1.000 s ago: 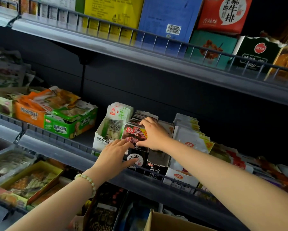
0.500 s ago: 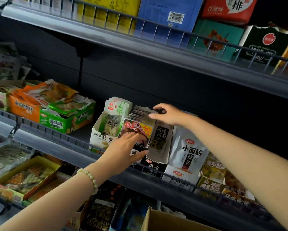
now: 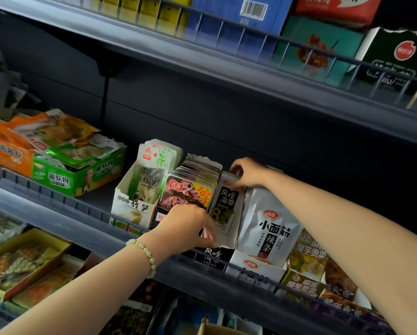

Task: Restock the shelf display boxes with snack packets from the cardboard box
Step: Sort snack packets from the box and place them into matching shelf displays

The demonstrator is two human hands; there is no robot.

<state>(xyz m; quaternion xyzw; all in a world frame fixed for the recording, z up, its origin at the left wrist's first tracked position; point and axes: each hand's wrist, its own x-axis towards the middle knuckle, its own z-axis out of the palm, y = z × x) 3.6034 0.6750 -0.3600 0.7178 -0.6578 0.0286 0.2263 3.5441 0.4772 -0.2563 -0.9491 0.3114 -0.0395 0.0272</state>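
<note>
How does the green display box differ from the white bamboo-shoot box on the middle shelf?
The green display box is low, its packets heaped flat; the white bamboo-shoot box is taller and narrow, its packets standing upright in a row. Both are open-topped, behind the shelf rail.

Right hand point(image 3: 248, 174) from red packets point(image 3: 186, 193) to seaweed packets' point(image 3: 226, 201) top; left hand point(image 3: 190, 226) at their base.
</note>
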